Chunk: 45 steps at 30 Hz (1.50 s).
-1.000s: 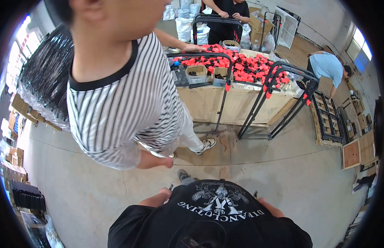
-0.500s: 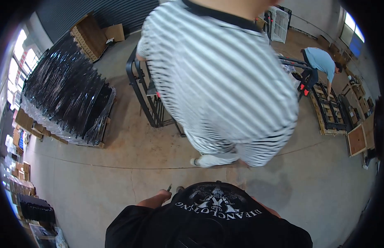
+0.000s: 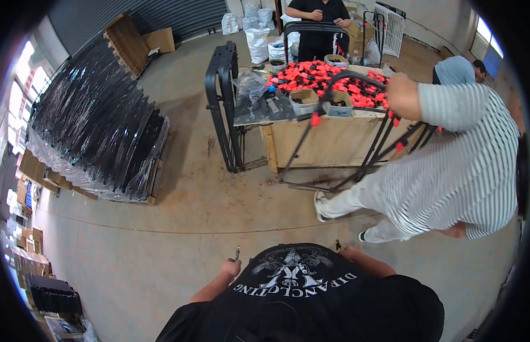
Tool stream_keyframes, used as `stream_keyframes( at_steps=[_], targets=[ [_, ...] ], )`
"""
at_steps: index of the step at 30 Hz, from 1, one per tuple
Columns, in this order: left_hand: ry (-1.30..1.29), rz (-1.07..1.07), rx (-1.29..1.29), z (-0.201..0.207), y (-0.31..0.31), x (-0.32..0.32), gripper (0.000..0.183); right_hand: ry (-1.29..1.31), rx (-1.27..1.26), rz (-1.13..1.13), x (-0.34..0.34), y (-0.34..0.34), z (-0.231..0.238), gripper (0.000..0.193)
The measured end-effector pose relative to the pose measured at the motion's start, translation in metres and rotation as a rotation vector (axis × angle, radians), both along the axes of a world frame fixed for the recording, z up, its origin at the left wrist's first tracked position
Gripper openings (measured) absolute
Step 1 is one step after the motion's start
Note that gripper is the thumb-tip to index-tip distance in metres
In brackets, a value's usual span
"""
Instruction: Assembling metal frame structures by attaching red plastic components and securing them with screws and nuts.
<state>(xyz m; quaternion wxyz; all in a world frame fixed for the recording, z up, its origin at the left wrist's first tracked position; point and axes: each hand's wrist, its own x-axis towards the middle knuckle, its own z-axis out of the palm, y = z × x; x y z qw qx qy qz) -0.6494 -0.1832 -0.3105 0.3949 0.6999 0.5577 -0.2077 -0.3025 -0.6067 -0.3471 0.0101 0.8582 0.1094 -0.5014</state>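
Observation:
My left hand [image 3: 232, 267] is closed round a slim, pen-like tool [image 3: 237, 253] that sticks up past my fingers. On the other side of my black shirt, my right hand [image 3: 349, 253] is closed with a small black piece [image 3: 338, 245] poking out of it; its exact kind is too small to make out. Both hands hang low, apart from the workbench. Ahead stands that wooden bench [image 3: 310, 145], heaped with red and black plastic parts [image 3: 316, 77]. A person in a striped shirt [image 3: 464, 148] grips a black tubular frame [image 3: 302, 142] at its right end.
Black folded frames [image 3: 224, 105] lean at the bench's left end. A wrapped stack of black panels [image 3: 94, 125] fills the left side. Someone in black [image 3: 319, 17] stands behind the bench; another person in blue [image 3: 456, 71] bends at the far right. White sacks [image 3: 257, 44] stand behind.
The person in the striped shirt has moved from the centre to the right, uncovering the bench and its red parts. My right hand has come into sight; my left still holds the slim tool.

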Motion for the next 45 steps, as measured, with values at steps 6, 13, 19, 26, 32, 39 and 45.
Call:
stream_keyframes(
  at_steps=[6, 13, 19, 26, 32, 39, 45],
  targets=[
    [-0.322, -0.032, 0.201, 0.043, 0.065, 0.067, 0.043, -0.064, 0.608, -0.244, 0.01, 0.179, 0.08, 0.046],
    [-0.951, -0.246, 0.082, 0.165, 0.049, 0.282, 0.038, 0.428, 1.042, -0.679, 0.058, 0.328, 0.215, 0.028],
    [-0.911, -0.623, -0.055, 0.189, 0.072, 0.358, 0.039, 0.028, 1.428, -0.738, 0.142, 0.374, 0.179, 0.018],
    [-0.647, -0.247, 0.012, 0.145, 0.161, 0.384, 0.037, -0.132, 0.892, -0.4, 0.291, 0.362, 0.14, 0.036],
    [-0.707, 0.026, 0.044, 0.159, 0.237, 0.407, 0.03, -0.039, 0.616, -0.277, 0.336, 0.327, 0.042, 0.037],
    [-0.943, 0.113, 0.373, 0.222, 0.42, 0.508, 0.02, -0.131, 0.325, -0.237, 0.284, 0.287, -0.015, 0.042],
    [-0.855, 0.279, 0.651, 0.243, 0.582, 0.623, 0.041, -0.153, 0.094, -0.511, 0.244, 0.284, 0.026, 0.05]
  ],
)
